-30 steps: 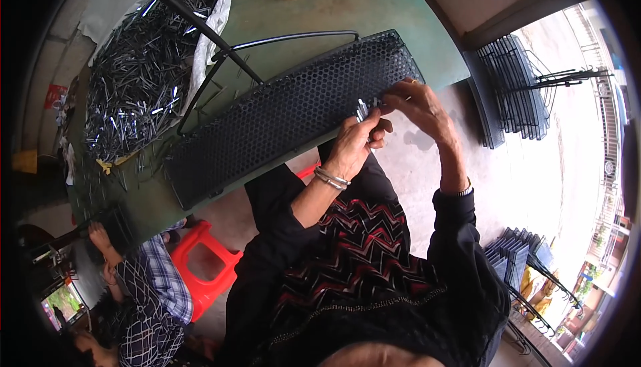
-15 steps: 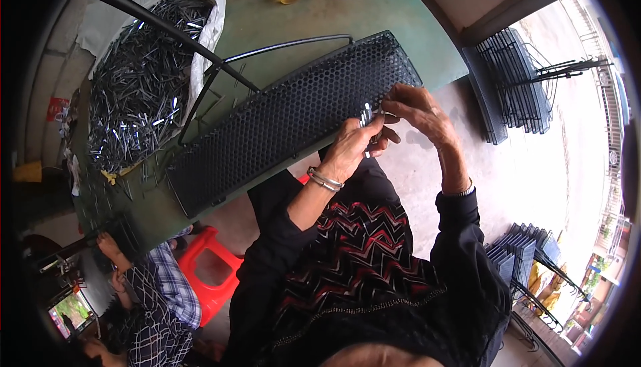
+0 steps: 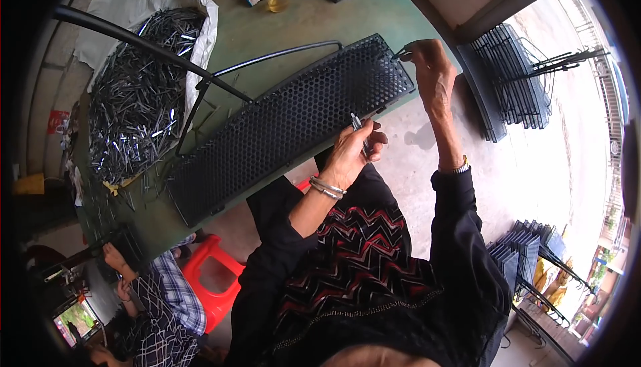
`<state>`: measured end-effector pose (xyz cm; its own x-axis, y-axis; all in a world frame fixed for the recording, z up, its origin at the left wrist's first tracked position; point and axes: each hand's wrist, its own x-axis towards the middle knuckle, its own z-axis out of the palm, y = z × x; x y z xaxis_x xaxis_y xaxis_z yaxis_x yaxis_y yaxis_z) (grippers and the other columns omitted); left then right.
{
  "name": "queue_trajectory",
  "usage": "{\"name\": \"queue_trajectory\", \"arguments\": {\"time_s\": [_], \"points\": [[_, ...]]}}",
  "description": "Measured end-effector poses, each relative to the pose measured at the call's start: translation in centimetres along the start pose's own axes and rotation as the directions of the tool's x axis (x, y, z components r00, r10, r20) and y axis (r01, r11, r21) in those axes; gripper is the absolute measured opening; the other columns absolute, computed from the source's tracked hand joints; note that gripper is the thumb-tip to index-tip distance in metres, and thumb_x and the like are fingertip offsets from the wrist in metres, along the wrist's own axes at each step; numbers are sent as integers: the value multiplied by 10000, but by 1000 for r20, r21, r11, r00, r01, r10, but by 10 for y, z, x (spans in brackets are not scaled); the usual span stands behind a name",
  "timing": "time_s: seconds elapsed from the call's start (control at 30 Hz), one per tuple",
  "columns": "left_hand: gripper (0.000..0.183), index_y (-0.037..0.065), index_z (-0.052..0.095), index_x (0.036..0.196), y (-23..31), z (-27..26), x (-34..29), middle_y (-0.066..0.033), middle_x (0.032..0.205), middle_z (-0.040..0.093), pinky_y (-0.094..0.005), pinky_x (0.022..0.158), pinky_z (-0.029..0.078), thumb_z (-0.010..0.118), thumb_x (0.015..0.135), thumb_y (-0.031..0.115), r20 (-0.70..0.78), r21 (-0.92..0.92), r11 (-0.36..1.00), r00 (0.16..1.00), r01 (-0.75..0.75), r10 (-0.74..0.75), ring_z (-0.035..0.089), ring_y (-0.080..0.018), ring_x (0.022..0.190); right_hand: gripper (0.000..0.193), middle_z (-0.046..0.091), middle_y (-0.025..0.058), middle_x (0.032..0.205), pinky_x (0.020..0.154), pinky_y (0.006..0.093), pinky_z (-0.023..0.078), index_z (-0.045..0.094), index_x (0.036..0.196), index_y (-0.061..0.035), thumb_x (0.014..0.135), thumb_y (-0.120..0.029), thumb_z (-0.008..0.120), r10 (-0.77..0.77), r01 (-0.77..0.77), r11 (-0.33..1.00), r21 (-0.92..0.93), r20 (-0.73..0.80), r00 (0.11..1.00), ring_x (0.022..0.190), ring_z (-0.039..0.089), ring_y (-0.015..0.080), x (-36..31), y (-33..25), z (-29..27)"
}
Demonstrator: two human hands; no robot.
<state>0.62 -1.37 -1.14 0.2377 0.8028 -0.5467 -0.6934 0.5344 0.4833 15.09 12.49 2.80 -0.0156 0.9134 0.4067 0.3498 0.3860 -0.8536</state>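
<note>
Over the green table point(image 3: 304, 23), I have the black perforated panel point(image 3: 280, 130) lying slantwise, its near long edge along the table's edge, right end higher in view. My left hand point(image 3: 347, 153) is clenched around a small bundle of metal strips point(image 3: 356, 122), just beside that near edge; can't tell if it touches the panel. My right hand point(image 3: 434, 77) is at the panel's right end, thumb and finger pinching a slim dark piece point(image 3: 402, 53) by the corner; contact with the panel unclear. Bent black rods point(image 3: 280, 53) run along the far side, one angling toward upper left. White sack point(image 3: 209, 30) at left, heaped with loose strips point(image 3: 140, 93). Lower left: red stool point(image 3: 217, 307), co-worker's hand point(image 3: 115, 257) near the table edge. Dark wire racks point(image 3: 517, 80) stand off to the right
</note>
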Motion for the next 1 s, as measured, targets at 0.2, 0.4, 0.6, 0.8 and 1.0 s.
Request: {"name": "queue_trajectory", "arguments": {"time_s": [0.2, 0.4, 0.6, 0.8, 1.0], "points": [[240, 15, 553, 1034, -3, 2, -2, -126, 895, 635, -298, 658, 479, 501, 969, 240, -6, -70, 997, 999, -37, 37, 592, -164, 733, 58, 667, 109, 797, 636, 274, 514, 537, 902, 14, 895, -37, 565, -36, 35, 999, -4, -69, 997, 710, 694, 182, 3, 20, 12], [286, 9, 530, 1089, 1, 1, -4, -140, 908, 632, -305, 681, 486, 467, 983, 267, 67, -41, 999, 997, -26, 29, 593, -167, 740, 70, 670, 112, 792, 627, 274, 514, 534, 926, 12, 899, -44, 565, -10, 14, 999, 48, -79, 997, 722, 699, 192, 1, 23, 15], [292, 30, 541, 1064, -8, -7, 1, -123, 874, 631, -299, 657, 491, 478, 977, 301, 4, -89, 995, 999, -43, 44, 585, -160, 711, 39, 671, 117, 793, 610, 276, 512, 528, 905, 4, 901, -30, 547, -42, 38, 997, -74, -56, 998, 701, 696, 186, 1, 20, 13], [297, 54, 555, 1029, -6, -4, -3, -92, 856, 627, -299, 646, 496, 498, 966, 338, -50, -21, 998, 997, -61, 60, 586, -165, 717, 50, 665, 114, 768, 607, 279, 512, 532, 902, -7, 903, -55, 547, -14, 8, 996, -87, -73, 997, 684, 692, 190, -2, 20, 17], [272, 43, 565, 1034, -7, -3, -6, -79, 856, 617, -282, 650, 482, 513, 964, 301, -86, -54, 997, 995, -58, 53, 575, -149, 734, 56, 658, 113, 799, 649, 295, 509, 562, 903, -15, 890, -69, 565, 2, 1, 977, -212, 13, 1000, 735, 686, 196, -4, 21, 23]]}}
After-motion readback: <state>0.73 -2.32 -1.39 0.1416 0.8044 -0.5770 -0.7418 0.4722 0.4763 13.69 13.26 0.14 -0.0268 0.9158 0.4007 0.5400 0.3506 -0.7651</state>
